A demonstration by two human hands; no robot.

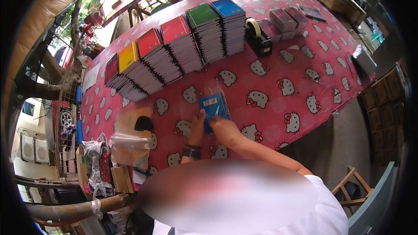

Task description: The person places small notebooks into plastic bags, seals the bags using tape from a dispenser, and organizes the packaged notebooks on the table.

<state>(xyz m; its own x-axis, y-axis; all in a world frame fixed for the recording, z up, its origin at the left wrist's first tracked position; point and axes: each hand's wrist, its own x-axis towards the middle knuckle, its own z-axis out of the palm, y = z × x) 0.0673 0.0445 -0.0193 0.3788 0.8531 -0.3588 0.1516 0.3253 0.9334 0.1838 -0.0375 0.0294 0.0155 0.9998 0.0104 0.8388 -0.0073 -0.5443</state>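
Pink cat-patterned tabletop (270, 115) above grey floor (322, 139); brown boxes (337, 1) beyond its far right corner. Six notebook stacks (176, 30) stand beside a black tape dispenser (261, 43). Nearer, a blue notebook (208, 110) touches the half-curled left hand (197, 124), beneath the curled right hand (224, 130); I cannot tell their grip.

Six upright stacks of spiral-bound notebooks stand on one pink, cat-patterned bench (274, 119) — one maroon stack (112, 67), one yellow stack (128, 57), two red stacks (149, 42) (175, 29), one green stack (202, 15), one blue stack (227, 8). One black tape dispenser (262, 46) carries one pale-yellow tape roll (257, 28). Two bare hands — left hand (198, 126), right hand (224, 129) — meet at one blue rectangular booklet (210, 108).
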